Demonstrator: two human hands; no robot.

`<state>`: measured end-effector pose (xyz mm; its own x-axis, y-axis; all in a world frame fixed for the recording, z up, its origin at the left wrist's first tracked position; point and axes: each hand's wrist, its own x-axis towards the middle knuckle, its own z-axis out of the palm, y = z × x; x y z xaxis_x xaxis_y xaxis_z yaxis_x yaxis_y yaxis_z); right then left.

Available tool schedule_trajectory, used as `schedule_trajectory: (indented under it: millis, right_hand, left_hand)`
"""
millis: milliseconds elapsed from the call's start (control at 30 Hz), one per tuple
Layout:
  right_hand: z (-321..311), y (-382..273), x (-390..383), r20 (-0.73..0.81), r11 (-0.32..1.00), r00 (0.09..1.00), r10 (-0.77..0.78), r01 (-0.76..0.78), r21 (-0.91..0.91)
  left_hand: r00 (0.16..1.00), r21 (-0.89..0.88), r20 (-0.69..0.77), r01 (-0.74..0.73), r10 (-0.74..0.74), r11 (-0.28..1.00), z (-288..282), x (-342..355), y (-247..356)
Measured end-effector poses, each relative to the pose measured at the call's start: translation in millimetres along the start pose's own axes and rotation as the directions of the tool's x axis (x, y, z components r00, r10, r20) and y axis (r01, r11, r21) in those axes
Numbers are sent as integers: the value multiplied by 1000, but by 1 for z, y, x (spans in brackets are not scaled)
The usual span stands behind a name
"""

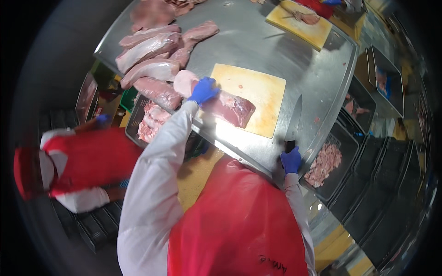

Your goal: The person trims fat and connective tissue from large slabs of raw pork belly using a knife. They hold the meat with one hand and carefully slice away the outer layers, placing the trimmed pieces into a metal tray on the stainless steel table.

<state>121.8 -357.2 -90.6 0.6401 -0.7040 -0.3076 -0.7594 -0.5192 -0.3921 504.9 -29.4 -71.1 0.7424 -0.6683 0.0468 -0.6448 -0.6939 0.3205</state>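
A long piece of raw pink meat (232, 109) lies partly across the yellowed cutting board (267, 94) and reaches off its left edge. My left hand (204, 90), in a blue glove, is closed on the upper left part of this piece; its fingertips are partly hidden. At the table's near right, my right hand (291, 159), also blue-gloved, grips the black handle of a knife (295, 117). The blade points away from me, just above or on the steel, to the right of the board and apart from the meat.
Several long meat pieces (149, 48) are heaped on the steel table (239, 41) at the left. Crates of trimmings (324, 165) stand beyond its right edge and below its left edge. Another cutting board (299, 25) lies at the far side. A person in a red apron (92, 158) stands left.
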Motion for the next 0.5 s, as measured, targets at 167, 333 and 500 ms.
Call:
schedule_trajectory:
  millis: [167,333,500]
  right_hand:
    - [33,-1,-8,37,883,997,62,-72,464]
    - [70,22,-47,96,696,969,226,-230,680]
    - [20,-77,-29,295,227,943,155,-325,918]
  left_hand:
    - [916,-169,272,346,-294,923,16,80,-75]
    - [899,-278,245,423,-363,862,39,116,-52]
    - [973,-189,226,-4,48,982,13,164,-39]
